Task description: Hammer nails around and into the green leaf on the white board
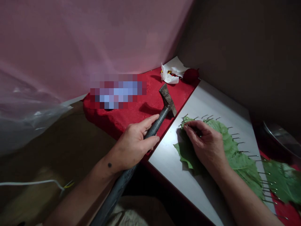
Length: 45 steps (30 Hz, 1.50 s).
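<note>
The rusty-headed, dark-handled hammer (160, 120) gripped in the left hand (133, 142) could, if it slipped, bruise the right hand (209, 141), pinched narrow, contents unclear, at the broad green leaf (246, 169).

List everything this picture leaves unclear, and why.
All in the head view:
- What the right hand pinches, if anything: hidden by its fingers.
- Part of the large leaf: under that hand.
- Hammer handle's end: cut off by the bottom edge.
- Item on the red cloth: blurred into blocks.
</note>
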{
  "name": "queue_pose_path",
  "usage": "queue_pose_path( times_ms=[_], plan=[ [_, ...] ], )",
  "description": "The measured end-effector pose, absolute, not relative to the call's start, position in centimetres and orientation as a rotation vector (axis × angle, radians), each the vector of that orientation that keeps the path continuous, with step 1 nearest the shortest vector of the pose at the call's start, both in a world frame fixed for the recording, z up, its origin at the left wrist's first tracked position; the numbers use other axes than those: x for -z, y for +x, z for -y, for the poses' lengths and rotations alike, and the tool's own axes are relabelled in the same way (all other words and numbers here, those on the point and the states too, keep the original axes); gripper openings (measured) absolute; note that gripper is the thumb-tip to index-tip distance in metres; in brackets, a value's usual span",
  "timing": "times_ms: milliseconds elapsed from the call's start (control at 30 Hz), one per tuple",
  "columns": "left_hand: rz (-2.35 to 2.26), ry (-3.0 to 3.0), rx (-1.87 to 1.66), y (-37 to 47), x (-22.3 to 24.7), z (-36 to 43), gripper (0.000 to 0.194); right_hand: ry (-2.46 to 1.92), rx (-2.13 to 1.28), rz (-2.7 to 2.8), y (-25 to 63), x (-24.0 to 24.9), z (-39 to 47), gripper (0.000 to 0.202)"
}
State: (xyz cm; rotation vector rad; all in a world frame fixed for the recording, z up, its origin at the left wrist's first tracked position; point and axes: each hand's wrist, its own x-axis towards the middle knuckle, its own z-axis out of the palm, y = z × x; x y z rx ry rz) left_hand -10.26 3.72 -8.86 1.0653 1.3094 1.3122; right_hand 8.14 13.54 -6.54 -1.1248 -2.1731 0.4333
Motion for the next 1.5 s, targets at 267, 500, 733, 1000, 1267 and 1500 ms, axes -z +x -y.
queue_pose_path(
  times_ms=[267,500,733,1000,1267,1500],
  plan=[
    [-1.314,1.095,-1.339,-10.2,8.9,-3.6,0.059,-1.116,-0.446,1.862,8.7,6.1,-12.7,0.010],
    [-1.316,1.067,-1.299,-10.3,8.9,-3.6,0.060,-1.036,-0.612,1.672,8.7,5.7,-12.6,0.010],
    [-1.296,1.039,-1.310,-10.3,8.8,-3.7,0.056,-1.002,-0.659,1.664,9.0,5.2,-12.5,0.010],
    [-1.335,1.018,-1.296,-10.1,8.0,-3.7,0.057,-1.133,-0.646,1.999,8.7,5.9,-13.0,0.010],
    [-1.305,1.041,-1.305,-10.3,8.5,-3.7,0.055,-1.115,-0.596,2.072,8.2,6.4,-13.2,0.011],
    [-1.313,1.050,-1.306,-10.3,8.4,-3.6,0.054,-1.142,-0.581,2.079,8.1,6.9,-13.3,0.009]
  ],
)
